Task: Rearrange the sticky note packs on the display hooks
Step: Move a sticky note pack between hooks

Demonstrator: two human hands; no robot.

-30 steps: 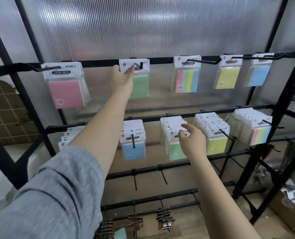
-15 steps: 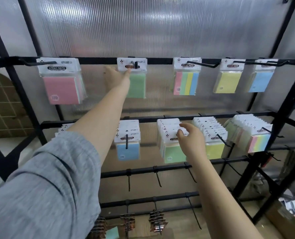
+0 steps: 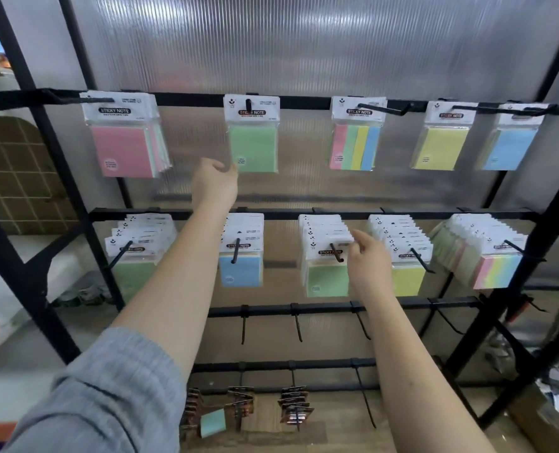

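Observation:
Sticky note packs hang from hooks on a black rack. The top row holds a pink pack, a single green pack, a striped pack, a yellow pack and a blue pack. My left hand hovers just below and left of the single green pack, fingers loosely curled and holding nothing. On the middle row my right hand pinches the white header at the right edge of the green stack.
The middle row also carries a blue stack, a yellow stack, a striped stack and a stack at the far left. Bare hooks stick out of the third bar. Brown packs hang on the lowest bar.
My left hand has let go of the top green pack's header and dropped below the pack. My right hand has closed in on the middle green stack's header.

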